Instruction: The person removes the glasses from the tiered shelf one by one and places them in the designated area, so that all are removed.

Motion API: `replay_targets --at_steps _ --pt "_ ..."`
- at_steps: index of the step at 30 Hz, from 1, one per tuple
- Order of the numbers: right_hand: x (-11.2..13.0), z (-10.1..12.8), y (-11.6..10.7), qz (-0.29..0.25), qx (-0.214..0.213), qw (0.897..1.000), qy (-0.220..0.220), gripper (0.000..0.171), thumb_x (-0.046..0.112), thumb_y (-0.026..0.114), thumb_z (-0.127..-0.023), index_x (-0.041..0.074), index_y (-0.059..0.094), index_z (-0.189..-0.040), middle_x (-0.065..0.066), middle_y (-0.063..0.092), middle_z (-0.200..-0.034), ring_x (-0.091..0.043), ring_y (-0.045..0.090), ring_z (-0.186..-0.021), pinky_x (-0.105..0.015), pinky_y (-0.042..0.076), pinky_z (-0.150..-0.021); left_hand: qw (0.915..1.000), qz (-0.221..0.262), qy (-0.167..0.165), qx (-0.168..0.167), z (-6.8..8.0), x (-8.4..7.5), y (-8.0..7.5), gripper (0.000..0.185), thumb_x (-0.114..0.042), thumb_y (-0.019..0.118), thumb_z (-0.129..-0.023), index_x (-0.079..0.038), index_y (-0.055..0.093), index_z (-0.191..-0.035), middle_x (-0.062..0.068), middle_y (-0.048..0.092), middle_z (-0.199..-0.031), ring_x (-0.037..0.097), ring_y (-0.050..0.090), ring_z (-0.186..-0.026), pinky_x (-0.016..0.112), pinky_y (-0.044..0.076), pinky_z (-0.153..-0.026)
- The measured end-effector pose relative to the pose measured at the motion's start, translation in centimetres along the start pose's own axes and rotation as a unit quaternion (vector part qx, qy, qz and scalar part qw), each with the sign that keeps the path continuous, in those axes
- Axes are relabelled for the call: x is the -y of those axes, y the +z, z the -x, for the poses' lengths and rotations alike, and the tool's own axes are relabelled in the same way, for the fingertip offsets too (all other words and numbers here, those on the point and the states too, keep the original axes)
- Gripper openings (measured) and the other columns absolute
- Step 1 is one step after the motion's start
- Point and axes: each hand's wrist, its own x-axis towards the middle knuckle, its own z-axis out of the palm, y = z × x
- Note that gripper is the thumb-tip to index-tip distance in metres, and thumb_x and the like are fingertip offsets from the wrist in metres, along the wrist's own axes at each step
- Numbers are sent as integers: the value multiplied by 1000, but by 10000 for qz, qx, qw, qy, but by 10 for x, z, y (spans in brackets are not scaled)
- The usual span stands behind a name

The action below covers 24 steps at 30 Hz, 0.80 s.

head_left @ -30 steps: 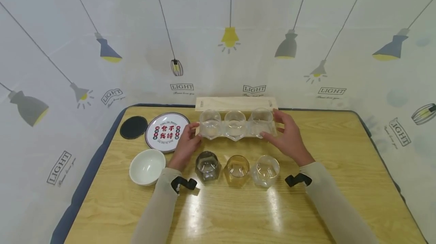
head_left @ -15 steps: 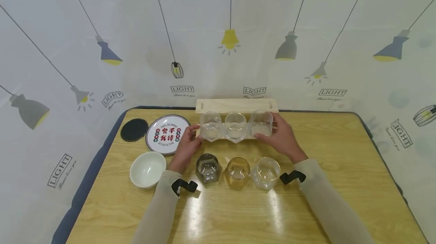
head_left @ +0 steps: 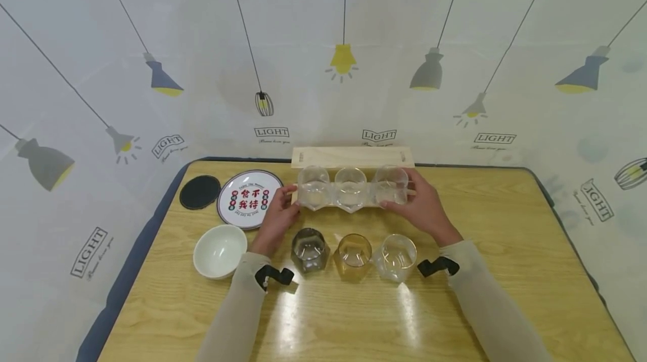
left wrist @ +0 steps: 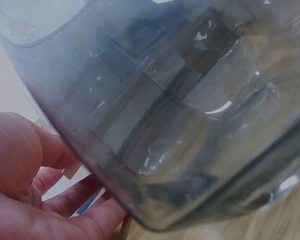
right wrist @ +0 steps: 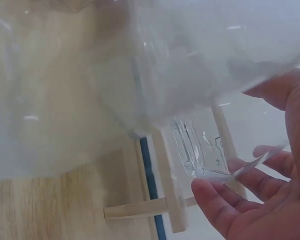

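Three clear glasses stand in a row on a low wooden rack [head_left: 294, 197]: the left glass [head_left: 314, 188], the middle glass [head_left: 350, 189] and the right glass [head_left: 390, 185]. My left hand [head_left: 277, 219] pinches the rack's left end, next to the left glass. With thumb in front and fingers behind, my right hand [head_left: 424, 210] holds the right glass; the right wrist view shows its fingertips against clear glass [right wrist: 195, 155]. Nearer to me stand a smoky grey glass [head_left: 309, 252], an amber glass [head_left: 352, 255] and another clear glass [head_left: 397, 258], which fills no hand.
A wooden board [head_left: 354, 157] stands behind the row, by the wall. To the left are a round black coaster [head_left: 199, 192], a white plate [head_left: 250, 216] with red characters and a white bowl [head_left: 219, 252]. All stand on the wooden table [head_left: 343, 317].
My right hand has shifted slightly left and closer around the right glass, then a little back to the right. My left hand has stayed at the rack's left end.
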Motion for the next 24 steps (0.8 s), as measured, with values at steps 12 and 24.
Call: replay_targets --at_steps 12,24 --pt "34 37 -16 103 -165 9996 -228 84 30 94 -80 22 52 -153 -7 65 -135 -25 61 -122 -44 58 -100 10000 -62 -36 -10 1 -1 0 49 -10 60 -104 -20 47 -150 16 49 -153 30 54 -137 41 52 -108" --pt "75 78 -8 210 -106 9918 -1256 82 15 97 -73 13 59 -145 -6 69 -128 -22 64 -111 -25 59 -89 10000 -50 -76 -24 2 -3 0 48 -9 58 -105 -19 47 -150 16 47 -156 31 50 -141 45 50 -113"
